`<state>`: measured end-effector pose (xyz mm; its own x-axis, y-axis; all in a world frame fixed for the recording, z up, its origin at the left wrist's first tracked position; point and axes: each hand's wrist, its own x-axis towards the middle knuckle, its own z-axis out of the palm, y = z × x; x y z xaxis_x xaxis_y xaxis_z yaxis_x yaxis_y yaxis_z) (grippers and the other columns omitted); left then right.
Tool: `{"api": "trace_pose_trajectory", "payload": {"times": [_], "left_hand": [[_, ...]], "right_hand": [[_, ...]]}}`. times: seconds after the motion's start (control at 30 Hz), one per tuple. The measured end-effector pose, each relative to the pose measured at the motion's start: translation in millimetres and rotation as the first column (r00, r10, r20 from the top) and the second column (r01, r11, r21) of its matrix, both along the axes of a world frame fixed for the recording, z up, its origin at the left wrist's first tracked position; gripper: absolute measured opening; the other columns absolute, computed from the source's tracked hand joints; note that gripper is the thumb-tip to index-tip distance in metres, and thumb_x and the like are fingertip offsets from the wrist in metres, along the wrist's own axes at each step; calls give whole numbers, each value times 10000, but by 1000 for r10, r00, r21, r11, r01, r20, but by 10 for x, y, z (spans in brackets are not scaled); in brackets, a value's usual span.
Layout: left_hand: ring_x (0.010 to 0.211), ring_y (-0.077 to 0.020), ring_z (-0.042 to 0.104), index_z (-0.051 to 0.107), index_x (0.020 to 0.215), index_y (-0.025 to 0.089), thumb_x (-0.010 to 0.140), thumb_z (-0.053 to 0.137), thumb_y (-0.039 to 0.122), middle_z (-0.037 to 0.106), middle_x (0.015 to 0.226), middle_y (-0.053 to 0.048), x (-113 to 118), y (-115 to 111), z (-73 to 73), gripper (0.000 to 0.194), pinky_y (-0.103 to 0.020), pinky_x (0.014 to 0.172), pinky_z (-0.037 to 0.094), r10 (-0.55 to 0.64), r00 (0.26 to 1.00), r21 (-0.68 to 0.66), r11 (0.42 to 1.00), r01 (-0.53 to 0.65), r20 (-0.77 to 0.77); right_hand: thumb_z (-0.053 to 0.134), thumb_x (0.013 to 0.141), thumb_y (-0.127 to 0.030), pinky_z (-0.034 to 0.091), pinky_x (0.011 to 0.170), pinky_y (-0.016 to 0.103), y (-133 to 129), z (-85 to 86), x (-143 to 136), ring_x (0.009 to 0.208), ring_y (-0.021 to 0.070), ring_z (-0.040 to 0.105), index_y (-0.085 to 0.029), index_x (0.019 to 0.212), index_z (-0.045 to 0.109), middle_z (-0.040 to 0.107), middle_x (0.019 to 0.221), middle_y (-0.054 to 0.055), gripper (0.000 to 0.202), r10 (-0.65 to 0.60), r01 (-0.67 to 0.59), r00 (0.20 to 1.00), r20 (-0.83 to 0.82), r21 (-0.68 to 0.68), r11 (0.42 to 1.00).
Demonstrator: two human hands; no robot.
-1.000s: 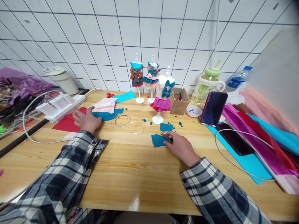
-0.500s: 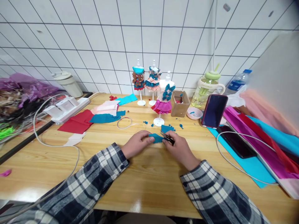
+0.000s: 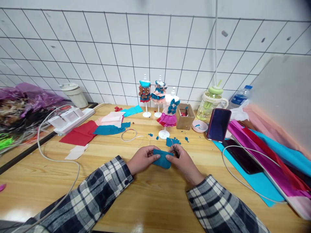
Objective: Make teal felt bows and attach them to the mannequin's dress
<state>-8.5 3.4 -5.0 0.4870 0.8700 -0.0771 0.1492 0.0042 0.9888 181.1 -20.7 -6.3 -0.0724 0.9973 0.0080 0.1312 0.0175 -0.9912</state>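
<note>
Between my hands, just above the wooden table, is a piece of teal crepe paper [image 3: 161, 159]. My left hand [image 3: 143, 159] pinches its left end between thumb and fingers. The thumb and fingers of my right hand [image 3: 186, 163] grip its right end, and small dark scissors [image 3: 175, 150] rest in the same hand, tips pointing up and away. Behind the right fingers lies another teal piece [image 3: 170, 141] with small scraps around it. Close beyond stands a mini dress form [image 3: 168, 114] wearing a magenta skirt and teal bows.
Two more dressed forms [image 3: 145, 92] stand behind, beside a small cardboard box [image 3: 185, 117] and a pink dish [image 3: 199, 126]. A propped phone [image 3: 219, 125] and coloured paper sheets [image 3: 259, 152] lie right. At left are red paper [image 3: 81, 133], a power strip [image 3: 73, 121] and a cable [image 3: 78, 168].
The teal piece now shows a broader face, turned toward me. The scissors have swung from lying across the paper to pointing up, off it. The view has tilted up slightly.
</note>
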Motion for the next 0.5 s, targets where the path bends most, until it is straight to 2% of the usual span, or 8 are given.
{"api": "trace_pose_trajectory", "payload": {"times": [0.1, 0.2, 0.37, 0.43, 0.5], "left_hand": [[740, -152, 604, 606, 924, 151, 759, 651, 361, 656, 814, -22, -11, 16, -21, 271, -281, 704, 480, 6, 1000, 16, 1000, -6, -28], [761, -161, 611, 610, 969, 150, 772, 635, 351, 667, 848, -36, -25, 35, -59, 282, -284, 706, 483, 5, 997, 51, 999, -1, -76], [769, -174, 601, 624, 1053, 179, 799, 597, 346, 672, 891, -39, -61, 47, -100, 305, -287, 690, 475, 50, 967, 222, 975, 7, -248], [746, -179, 596, 622, 1090, 208, 810, 580, 340, 671, 871, -30, -78, 45, -95, 312, -295, 682, 469, 92, 930, 297, 955, 18, -354], [801, -200, 604, 605, 1144, 239, 809, 579, 324, 674, 915, -36, -89, 41, -84, 346, -323, 738, 470, 132, 884, 377, 925, 53, -449]], "right_hand": [[635, 684, -333, 366, 576, 236, 24, -36, 21, 610, 107, 424, -194, 800, 461, 481, 738, -35, 251, -21, 18, 995, 96, 27, 999], [609, 705, -314, 371, 593, 244, 47, -89, 39, 623, 117, 445, -195, 803, 465, 516, 751, -25, 211, -32, 20, 977, 209, 56, 998], [593, 728, -318, 404, 619, 256, 50, -116, 71, 677, 149, 534, -200, 787, 498, 578, 743, -15, 163, -69, 27, 935, 348, 122, 992], [570, 767, -353, 403, 615, 257, 65, -100, 112, 674, 155, 553, -207, 805, 534, 603, 734, -13, 155, -114, 41, 887, 448, 169, 985], [538, 809, -374, 398, 617, 262, 113, -76, 166, 694, 168, 582, -224, 882, 586, 652, 776, 1, 174, -179, 65, 794, 581, 212, 975]]}}
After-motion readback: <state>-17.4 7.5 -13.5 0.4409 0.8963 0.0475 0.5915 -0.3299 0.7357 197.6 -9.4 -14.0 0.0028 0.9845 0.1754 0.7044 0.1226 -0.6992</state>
